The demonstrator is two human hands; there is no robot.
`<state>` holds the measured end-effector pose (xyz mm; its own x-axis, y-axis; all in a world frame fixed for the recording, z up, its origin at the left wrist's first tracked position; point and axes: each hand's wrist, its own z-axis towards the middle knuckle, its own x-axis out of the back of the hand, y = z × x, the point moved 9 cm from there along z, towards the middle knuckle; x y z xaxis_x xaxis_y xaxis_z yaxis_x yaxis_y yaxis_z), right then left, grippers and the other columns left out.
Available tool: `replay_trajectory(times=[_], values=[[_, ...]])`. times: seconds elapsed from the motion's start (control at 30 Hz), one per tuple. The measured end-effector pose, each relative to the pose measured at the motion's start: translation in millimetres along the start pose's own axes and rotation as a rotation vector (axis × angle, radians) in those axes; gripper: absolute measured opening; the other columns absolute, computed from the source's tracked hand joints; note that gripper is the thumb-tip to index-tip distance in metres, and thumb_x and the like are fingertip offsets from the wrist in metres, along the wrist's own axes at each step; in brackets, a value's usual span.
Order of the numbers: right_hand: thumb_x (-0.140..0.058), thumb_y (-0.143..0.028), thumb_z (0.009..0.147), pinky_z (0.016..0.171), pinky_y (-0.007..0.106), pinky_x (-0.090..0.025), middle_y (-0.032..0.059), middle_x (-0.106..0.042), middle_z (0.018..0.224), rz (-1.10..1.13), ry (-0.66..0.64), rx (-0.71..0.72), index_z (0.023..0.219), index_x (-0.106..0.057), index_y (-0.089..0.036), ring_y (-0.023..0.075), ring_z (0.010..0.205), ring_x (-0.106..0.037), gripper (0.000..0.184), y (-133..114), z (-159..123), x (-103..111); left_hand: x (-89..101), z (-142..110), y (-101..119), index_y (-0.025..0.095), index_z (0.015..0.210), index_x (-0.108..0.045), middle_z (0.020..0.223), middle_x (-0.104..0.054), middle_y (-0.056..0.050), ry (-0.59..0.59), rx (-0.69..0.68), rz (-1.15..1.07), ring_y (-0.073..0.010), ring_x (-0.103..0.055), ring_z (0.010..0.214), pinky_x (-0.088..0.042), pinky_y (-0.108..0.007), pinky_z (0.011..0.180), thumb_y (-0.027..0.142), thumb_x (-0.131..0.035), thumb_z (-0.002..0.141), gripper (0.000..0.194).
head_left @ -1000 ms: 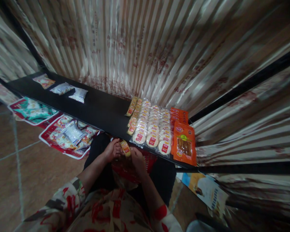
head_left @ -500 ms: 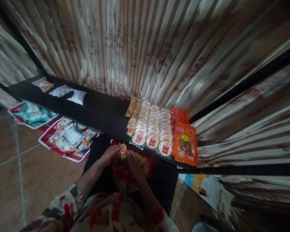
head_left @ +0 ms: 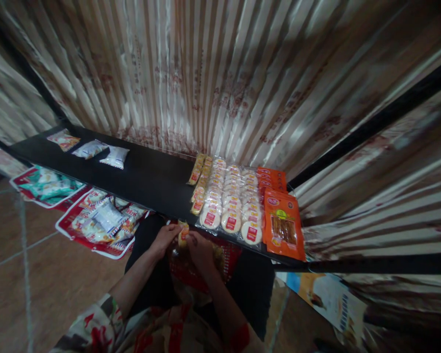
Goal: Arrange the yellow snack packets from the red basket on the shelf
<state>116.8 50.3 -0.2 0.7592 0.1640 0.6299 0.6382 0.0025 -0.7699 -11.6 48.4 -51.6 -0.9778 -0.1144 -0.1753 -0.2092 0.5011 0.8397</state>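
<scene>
Just below the front edge of the black shelf [head_left: 150, 179], my left hand [head_left: 163, 239] and my right hand [head_left: 199, 247] are closed together on one small yellow snack packet [head_left: 183, 234] with a red label. Under my hands lies a red bag [head_left: 220, 260] holding more packets. On the shelf directly ahead runs a row of the same yellow packets [head_left: 199, 184]. Beside it stand rows of round white cakes with red labels [head_left: 230, 201] and orange packs [head_left: 282, 225].
At the shelf's far left end lie a printed packet [head_left: 63, 140] and two white packets [head_left: 103, 152]. Red bags of mixed snacks [head_left: 99, 220] and a teal one [head_left: 46, 186] lie on the tiled floor at left. Striped curtain hangs behind; a paper bag [head_left: 327, 299] sits at lower right.
My hands with the yellow packet have shifted slightly left and stayed together under the shelf edge. The view has drifted; the shelf goods have not moved.
</scene>
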Motion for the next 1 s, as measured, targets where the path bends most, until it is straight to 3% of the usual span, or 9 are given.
replay_trajectory(times=[0.23,0.47,0.63,0.83,1.0], values=[[-0.044,-0.024,0.083,0.064,0.023,-0.048,0.0036,-0.072,0.079,0.095,-0.017,-0.030,0.098,-0.064,-0.017,0.0151,0.068,-0.066,0.026,-8.1,20.2,-2.7,6.2,0.5,37.7,0.013,0.080,-0.065,0.066,-0.065,0.000,0.125,-0.107,0.027,-0.0103,-0.056,0.058,-0.044,-0.021,0.057,0.043,-0.072,0.059,0.038],[-0.044,-0.023,0.082,0.062,0.023,-0.051,0.0045,-0.069,0.092,0.213,0.029,0.108,0.106,-0.057,-0.019,0.0128,0.064,-0.064,0.028,-31.8,41.3,-3.4,19.0,19.2,69.7,0.014,0.088,-0.065,0.070,-0.065,-0.001,0.244,-0.311,0.229,-0.0115,-0.057,0.060,-0.045,-0.021,0.057,0.046,-0.063,0.069,0.037],[-0.044,-0.016,0.078,0.067,0.025,-0.052,0.0068,-0.066,0.104,0.263,0.087,0.171,0.118,-0.050,-0.019,0.0128,0.068,-0.064,0.041,-41.0,49.3,-7.4,24.7,31.7,77.4,0.016,0.095,-0.064,0.084,-0.069,-0.005,0.285,-0.412,0.316,-0.0136,-0.061,0.070,-0.047,-0.023,0.067,0.041,-0.060,0.072,0.034],[-0.045,-0.015,0.075,0.076,0.031,-0.053,0.0122,-0.063,0.103,0.149,0.174,0.140,0.118,-0.055,-0.014,0.0187,0.082,-0.063,0.044,-29.4,58.0,-16.3,26.7,37.3,75.2,0.017,0.103,-0.062,0.088,-0.068,-0.005,0.322,-0.375,0.530,-0.0141,-0.060,0.072,-0.046,-0.024,0.071,0.027,-0.057,0.075,0.031],[-0.044,-0.015,0.075,0.083,0.034,-0.051,0.0108,-0.062,0.101,0.115,0.196,0.141,0.117,-0.057,-0.016,0.0205,0.088,-0.061,0.044,-33.0,66.2,-15.8,24.6,38.4,86.6,0.018,0.107,-0.062,0.095,-0.067,-0.006,0.357,-0.384,0.609,-0.0150,-0.060,0.080,-0.045,-0.026,0.077,0.019,-0.055,0.076,0.032]])
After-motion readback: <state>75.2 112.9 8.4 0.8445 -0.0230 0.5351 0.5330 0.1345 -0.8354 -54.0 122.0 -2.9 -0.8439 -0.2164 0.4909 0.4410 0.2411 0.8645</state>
